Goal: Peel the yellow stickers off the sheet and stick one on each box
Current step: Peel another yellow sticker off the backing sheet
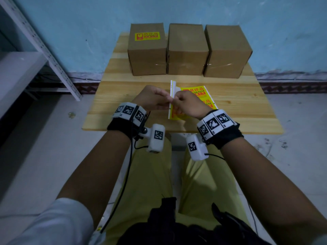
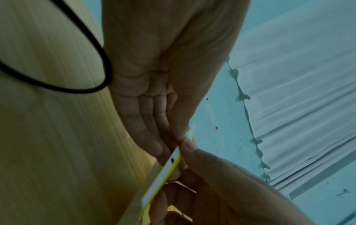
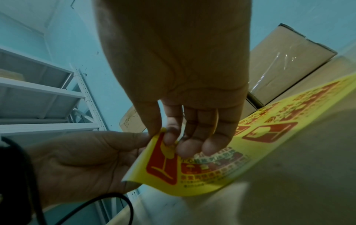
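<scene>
Three cardboard boxes stand in a row at the back of the wooden table [image 1: 230, 106]. The left box [image 1: 147, 55] carries a yellow sticker [image 1: 147, 36] on top; the tops of the middle box [image 1: 186, 48] and right box [image 1: 227, 50] are bare. The yellow sticker sheet [image 1: 196, 92] is lifted at its left edge in front of them. My left hand [image 1: 167, 99] pinches the sheet's white edge [image 2: 165, 172]. My right hand [image 1: 176, 101] pinches a curled yellow corner [image 3: 159, 135] between thumb and forefinger, other fingers loosely bent over the sheet [image 3: 202, 175].
A white metal shelf rack [image 1: 44, 50] stands to the left of the table, against the blue wall. A black cable [image 1: 127, 170] hangs from my left wrist camera over my lap. Bare tabletop lies either side of the sheet.
</scene>
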